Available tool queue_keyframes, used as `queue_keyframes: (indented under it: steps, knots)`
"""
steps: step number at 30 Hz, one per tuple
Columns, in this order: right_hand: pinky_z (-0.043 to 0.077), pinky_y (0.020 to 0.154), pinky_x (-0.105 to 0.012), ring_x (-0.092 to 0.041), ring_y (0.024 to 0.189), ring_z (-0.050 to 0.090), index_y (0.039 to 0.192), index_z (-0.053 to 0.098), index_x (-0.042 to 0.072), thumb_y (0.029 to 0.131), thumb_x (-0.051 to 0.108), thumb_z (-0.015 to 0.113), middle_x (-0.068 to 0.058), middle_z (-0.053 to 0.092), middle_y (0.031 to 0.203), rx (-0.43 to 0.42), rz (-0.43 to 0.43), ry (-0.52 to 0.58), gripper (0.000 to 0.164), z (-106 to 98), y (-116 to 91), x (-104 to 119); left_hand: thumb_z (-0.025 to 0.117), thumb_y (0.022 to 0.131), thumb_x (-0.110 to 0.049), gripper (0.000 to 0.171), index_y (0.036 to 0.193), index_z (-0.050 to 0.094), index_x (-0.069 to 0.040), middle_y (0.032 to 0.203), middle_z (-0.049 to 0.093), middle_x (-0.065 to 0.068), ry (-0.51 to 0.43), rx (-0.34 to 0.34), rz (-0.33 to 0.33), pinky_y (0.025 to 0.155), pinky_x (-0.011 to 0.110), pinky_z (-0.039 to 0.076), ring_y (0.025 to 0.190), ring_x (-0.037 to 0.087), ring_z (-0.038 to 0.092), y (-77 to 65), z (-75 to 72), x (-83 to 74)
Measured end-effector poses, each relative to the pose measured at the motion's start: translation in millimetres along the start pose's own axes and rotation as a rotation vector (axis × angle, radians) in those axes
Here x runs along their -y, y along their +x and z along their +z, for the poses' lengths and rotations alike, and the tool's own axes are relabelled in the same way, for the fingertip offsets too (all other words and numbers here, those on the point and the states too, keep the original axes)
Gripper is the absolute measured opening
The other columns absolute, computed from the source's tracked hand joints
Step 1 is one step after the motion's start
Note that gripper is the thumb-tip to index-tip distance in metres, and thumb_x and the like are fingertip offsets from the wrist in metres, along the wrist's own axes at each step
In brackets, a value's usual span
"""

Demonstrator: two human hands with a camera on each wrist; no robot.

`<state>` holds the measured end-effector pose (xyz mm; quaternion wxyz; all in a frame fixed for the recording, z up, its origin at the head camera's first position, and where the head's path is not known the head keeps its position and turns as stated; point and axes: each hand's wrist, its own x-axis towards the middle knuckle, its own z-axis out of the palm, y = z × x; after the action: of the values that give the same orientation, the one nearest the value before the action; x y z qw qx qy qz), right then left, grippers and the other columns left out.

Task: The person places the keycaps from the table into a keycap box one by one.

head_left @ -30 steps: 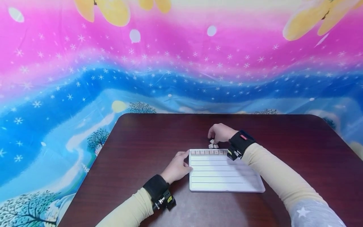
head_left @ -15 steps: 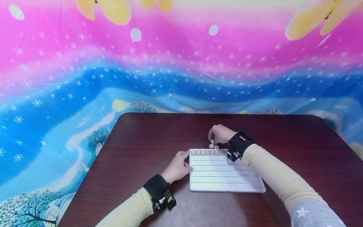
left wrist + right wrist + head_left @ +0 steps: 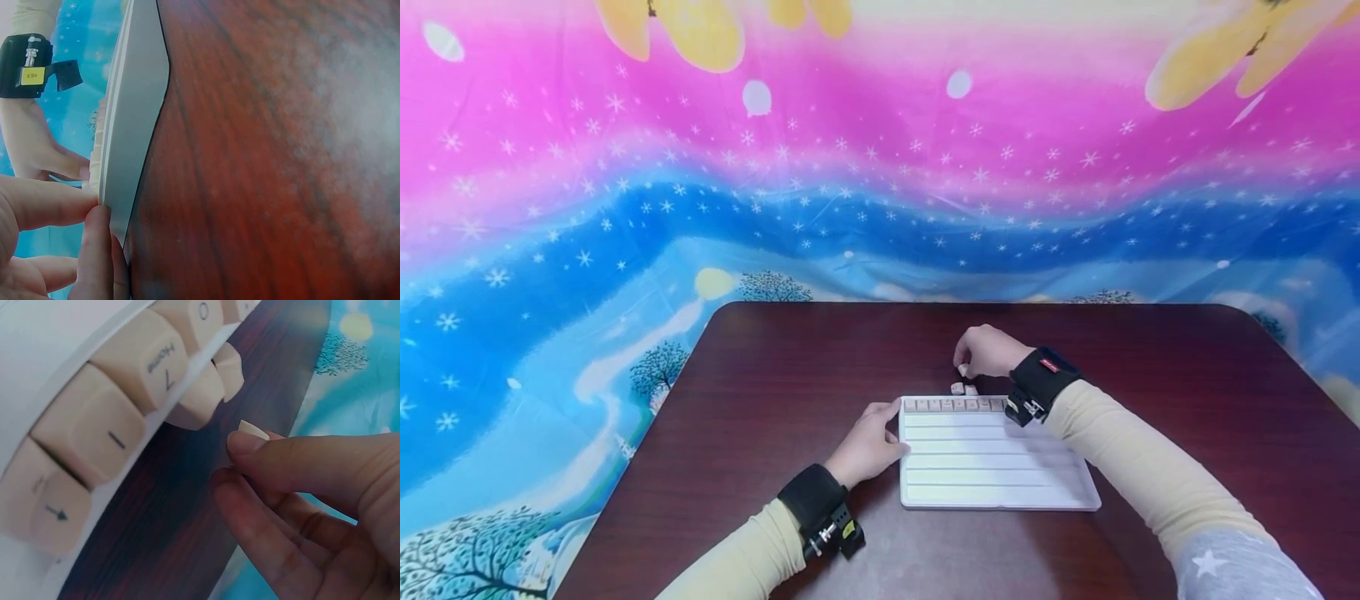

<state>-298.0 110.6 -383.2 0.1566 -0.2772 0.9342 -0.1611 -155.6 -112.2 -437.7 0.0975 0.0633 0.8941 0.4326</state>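
A white ridged keycap tray lies on the table, with a row of cream keycaps along its far edge. My left hand holds the tray's left side; the left wrist view has thumb and finger right at its rim. Beyond the far edge, my right hand pinches a small keycap between thumb and finger. Loose keycaps lie just under that hand, behind the tray. Seated keycaps near the right wrist camera carry printed marks, one reading "7 Home".
The dark wooden table has rounded far corners. A printed cloth with snowflakes and trees hangs behind it. The right forearm crosses over the tray's right part and hides some of the row there.
My right hand now has one keycap raised slightly off the loose group and has shifted a little to the right. The left hand and the tray have stayed put.
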Motion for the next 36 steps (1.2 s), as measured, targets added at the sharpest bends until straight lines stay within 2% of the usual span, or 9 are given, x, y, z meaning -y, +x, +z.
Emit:
queue_keyframes:
  steps: [12,22,28,36]
  knots:
    - [0.053,0.078,-0.038,-0.019,0.084,0.063,0.105,0.078,-0.001,0.084,-0.003,0.076,-0.005,0.073,0.097,-0.046,-0.047,0.029,0.021,-6,-21,-1,0.074,0.088,0.002,0.074,0.153,0.039,0.009,0.147,0.044,0.025,0.004,0.004,0.002,0.064,0.024,0.046,0.08,0.014,0.054,0.2,0.7,0.0]
    - [0.053,0.079,-0.038,-0.017,0.082,0.062,0.107,0.078,0.002,0.089,0.004,0.078,-0.003,0.073,0.096,-0.071,-0.035,0.036,0.019,-5,-43,-7,0.074,0.088,0.002,0.074,0.153,0.039,0.008,0.147,0.044,0.024,0.003,0.008,-0.004,0.065,0.024,0.046,0.08,0.014,0.055,-0.5,-1.0,-0.9]
    - [0.055,0.078,-0.038,-0.017,0.083,0.064,0.106,0.079,0.001,0.088,0.003,0.078,-0.004,0.074,0.097,-0.086,-0.04,0.047,0.018,-7,-57,-14,0.075,0.088,0.002,0.074,0.153,0.039,0.008,0.148,0.044,0.024,0.0,0.009,-0.014,0.064,0.024,0.047,0.08,0.014,0.056,-1.6,-1.2,-1.3]
    - [0.055,0.074,-0.035,-0.016,0.082,0.063,0.107,0.078,0.001,0.089,0.002,0.078,-0.003,0.073,0.097,-0.097,0.006,0.119,0.019,-11,-77,-25,0.075,0.088,0.002,0.075,0.153,0.039,0.008,0.147,0.043,0.024,-0.012,0.01,-0.013,0.063,0.024,0.047,0.081,0.014,0.056,-1.4,-1.3,-2.3]
